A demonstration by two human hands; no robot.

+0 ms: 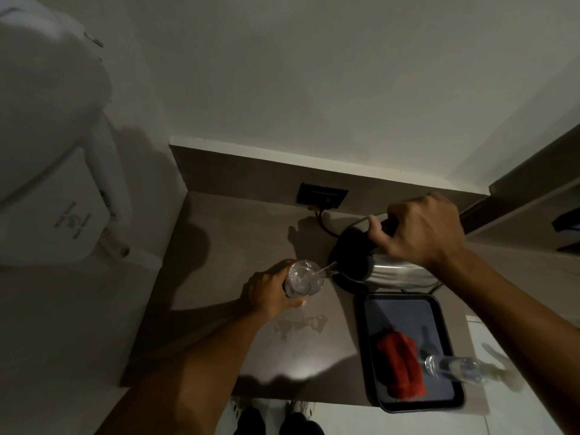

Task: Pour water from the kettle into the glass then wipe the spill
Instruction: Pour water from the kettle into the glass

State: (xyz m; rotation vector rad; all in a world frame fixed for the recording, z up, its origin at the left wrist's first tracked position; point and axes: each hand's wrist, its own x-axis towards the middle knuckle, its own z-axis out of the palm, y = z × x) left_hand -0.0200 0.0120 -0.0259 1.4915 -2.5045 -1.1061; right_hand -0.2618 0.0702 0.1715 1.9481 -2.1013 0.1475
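My right hand [422, 229] grips the black handle of a steel kettle [398, 273], which is tilted to the left with its black lid facing me. A thin stream of water runs from its spout into a clear glass [303, 278]. My left hand [271, 293] is wrapped around the left side of that glass, which stands on the brown counter [219, 246]. A puddle of spilled water [298, 324] lies on the counter just in front of the glass. A folded red cloth [400, 364] rests in a black tray [367, 346] at the right.
A second clear glass [452, 368] stands in the tray beside the cloth. The kettle's black base [348, 285] and cord lead to a dark wall socket [321, 196]. A white wall-mounted hair dryer [53, 152] hangs at the left. Shelves stand at the far right.
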